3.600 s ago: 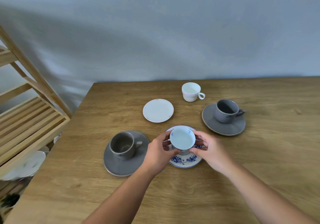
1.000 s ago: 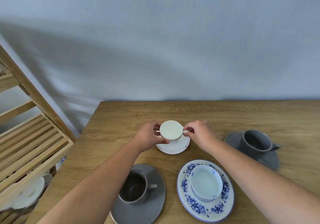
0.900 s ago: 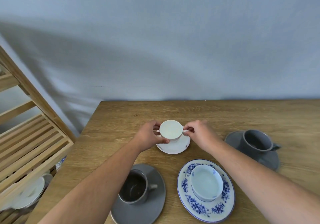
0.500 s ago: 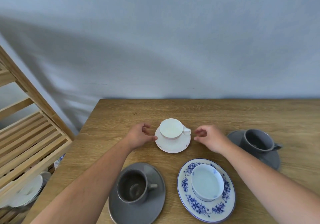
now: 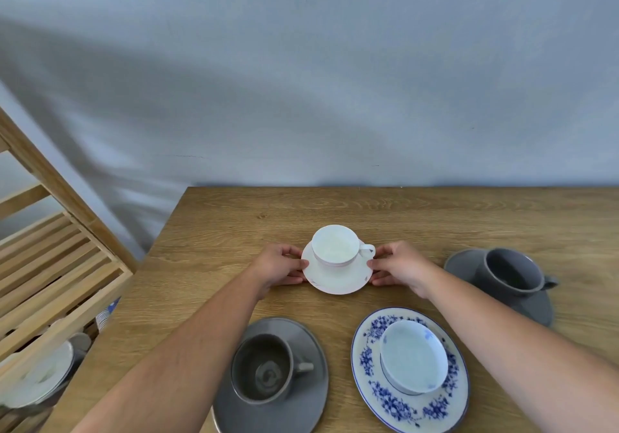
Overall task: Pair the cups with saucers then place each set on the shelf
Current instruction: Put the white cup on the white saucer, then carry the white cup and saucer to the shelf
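Note:
A white cup [image 5: 335, 245] stands upright on a white saucer [image 5: 336, 280] in the middle of the wooden table [image 5: 234, 231]. My left hand [image 5: 279, 268] pinches the saucer's left rim and my right hand [image 5: 397, 266] pinches its right rim. Nearer to me, a grey cup [image 5: 263, 369] sits on a grey saucer [image 5: 315, 395], and a blue-flowered cup [image 5: 413, 355] sits on a blue-flowered saucer [image 5: 371, 379]. At the right, another grey cup [image 5: 510, 271] rests on its grey saucer [image 5: 462, 261]. The slatted wooden shelf [image 5: 57, 265] stands left of the table.
The grey wall runs along the table's far edge. Low in the shelf, white crockery [image 5: 37, 379] and a blue-patterned piece [image 5: 107, 313] show between the slats. The table's left edge lies close to the shelf frame.
Both hands let go of the white cup after setting it on the white saucer, drew apart, then closed in on the saucer's two rims.

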Demonstrator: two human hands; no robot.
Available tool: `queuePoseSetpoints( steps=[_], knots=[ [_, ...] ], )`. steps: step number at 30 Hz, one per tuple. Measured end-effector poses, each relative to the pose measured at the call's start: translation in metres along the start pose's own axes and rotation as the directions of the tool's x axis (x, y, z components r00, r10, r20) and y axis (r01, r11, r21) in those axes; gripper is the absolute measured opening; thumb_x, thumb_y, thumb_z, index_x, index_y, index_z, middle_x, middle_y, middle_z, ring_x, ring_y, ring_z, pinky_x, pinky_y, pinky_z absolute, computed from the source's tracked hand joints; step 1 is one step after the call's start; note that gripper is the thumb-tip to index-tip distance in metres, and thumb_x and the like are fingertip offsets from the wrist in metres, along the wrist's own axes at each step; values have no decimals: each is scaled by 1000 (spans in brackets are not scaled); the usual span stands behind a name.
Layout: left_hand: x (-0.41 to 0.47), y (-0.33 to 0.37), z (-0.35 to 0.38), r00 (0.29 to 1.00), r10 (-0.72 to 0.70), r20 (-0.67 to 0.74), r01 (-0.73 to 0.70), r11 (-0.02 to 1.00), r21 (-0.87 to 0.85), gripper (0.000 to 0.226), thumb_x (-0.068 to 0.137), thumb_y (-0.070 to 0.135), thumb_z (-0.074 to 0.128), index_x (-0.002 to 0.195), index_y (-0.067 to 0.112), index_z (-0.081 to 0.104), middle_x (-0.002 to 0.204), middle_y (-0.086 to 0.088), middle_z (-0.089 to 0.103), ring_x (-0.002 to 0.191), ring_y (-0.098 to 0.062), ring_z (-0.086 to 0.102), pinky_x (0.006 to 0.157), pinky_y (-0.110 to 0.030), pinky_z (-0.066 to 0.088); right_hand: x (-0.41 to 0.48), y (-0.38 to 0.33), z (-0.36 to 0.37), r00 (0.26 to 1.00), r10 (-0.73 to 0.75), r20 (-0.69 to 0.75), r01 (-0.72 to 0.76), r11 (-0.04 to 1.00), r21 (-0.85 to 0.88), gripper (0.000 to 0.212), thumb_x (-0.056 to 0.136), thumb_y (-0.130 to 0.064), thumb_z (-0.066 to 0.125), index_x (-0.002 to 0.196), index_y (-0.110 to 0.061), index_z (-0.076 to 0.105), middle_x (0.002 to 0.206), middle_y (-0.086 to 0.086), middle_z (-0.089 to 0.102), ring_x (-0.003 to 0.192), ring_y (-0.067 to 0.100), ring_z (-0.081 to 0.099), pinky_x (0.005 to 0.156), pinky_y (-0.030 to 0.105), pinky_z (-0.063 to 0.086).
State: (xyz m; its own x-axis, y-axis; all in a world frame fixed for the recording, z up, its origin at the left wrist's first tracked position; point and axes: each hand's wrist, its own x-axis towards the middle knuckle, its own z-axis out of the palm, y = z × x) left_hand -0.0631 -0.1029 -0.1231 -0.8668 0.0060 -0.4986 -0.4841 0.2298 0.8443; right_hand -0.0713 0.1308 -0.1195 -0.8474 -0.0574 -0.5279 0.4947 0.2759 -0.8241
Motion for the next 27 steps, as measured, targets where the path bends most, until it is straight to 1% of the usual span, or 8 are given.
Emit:
queuePoseSetpoints(
  steps=[2, 4, 6, 10, 14, 19, 24, 27],
  knots=[
    [-2, 2, -3, 1000, 16, 1, -16, 1000, -27, 11, 85, 1, 64, 91, 9, 62, 75, -6, 65, 58, -9, 64, 53, -16, 57, -4, -5, 2, 1000, -18, -12, 18, 1000, -6, 21, 85, -1, 62, 105, -2, 58, 77, 15, 67, 52, 15, 65, 51, 22, 58],
    [-7, 5, -9, 999, 33, 13, -33, 998, -55, 11, 85, 0, 63, 87, 11, 62, 74, -6, 65, 50, -5, 64, 52, -15, 56, -9, -11, 5, 999, -38, -26, 38, 999, -1, 18, 85, 0, 61, 103, -2, 58, 75, 14, 67, 49, 13, 64, 49, 21, 57],
    [-13, 9, -17, 998, 54, 19, -52, 996, -71, 10, 86, 0, 63, 87, 10, 63, 74, -6, 65, 47, -3, 63, 52, -15, 55, -14, -18, 10, 998, -57, -35, 57, 998, -2, 21, 85, 0, 61, 105, 1, 58, 76, 15, 67, 50, 14, 64, 49, 21, 57],
    [-31, 16, -46, 995, 96, 21, -94, 991, -93, 10, 86, 1, 62, 93, 8, 63, 77, -8, 67, 50, -5, 66, 54, -15, 56, -29, -40, 31, 992, -114, -45, 113, 993, -13, 24, 85, 1, 60, 108, 3, 57, 76, 16, 66, 54, 18, 64, 51, 23, 58],
    [-59, 19, -82, 990, 136, -33, -139, 984, -111, 15, 86, 0, 63, 101, 3, 64, 79, -9, 67, 59, -10, 66, 57, -16, 58, -48, -61, 61, 983, -180, -32, 180, 984, -1, 21, 84, 2, 61, 105, 4, 57, 74, 16, 65, 50, 16, 63, 49, 22, 57],
    [-103, 5, -133, 977, 149, -152, -173, 973, -154, 16, 85, 0, 64, 101, 0, 63, 75, -9, 65, 49, -6, 65, 55, -16, 57, -62, -87, 114, 965, -249, 80, 253, 967, -33, 14, 84, 3, 60, 98, 3, 57, 70, 17, 64, 43, 12, 63, 47, 21, 56],
    [-161, -33, -190, 932, 81, -354, -171, 958, -230, 12, 84, 1, 65, 96, 1, 66, 82, -12, 68, 65, -15, 66, 55, -16, 56, -76, -114, 191, 922, -267, 279, 308, 944, -116, 22, 85, 2, 59, 105, 10, 59, 70, 18, 65, 47, 15, 63, 49, 21, 57],
    [-197, -57, -226, 892, 23, -452, -154, 955, -255, 17, 85, 1, 64, 101, 0, 67, 82, -12, 69, 64, -15, 65, 56, -18, 58, -87, -124, 246, 888, -252, 385, 324, 936, -135, 25, 86, 3, 58, 109, 13, 57, 70, 18, 64, 45, 14, 63, 49, 21, 58]
  ],
)
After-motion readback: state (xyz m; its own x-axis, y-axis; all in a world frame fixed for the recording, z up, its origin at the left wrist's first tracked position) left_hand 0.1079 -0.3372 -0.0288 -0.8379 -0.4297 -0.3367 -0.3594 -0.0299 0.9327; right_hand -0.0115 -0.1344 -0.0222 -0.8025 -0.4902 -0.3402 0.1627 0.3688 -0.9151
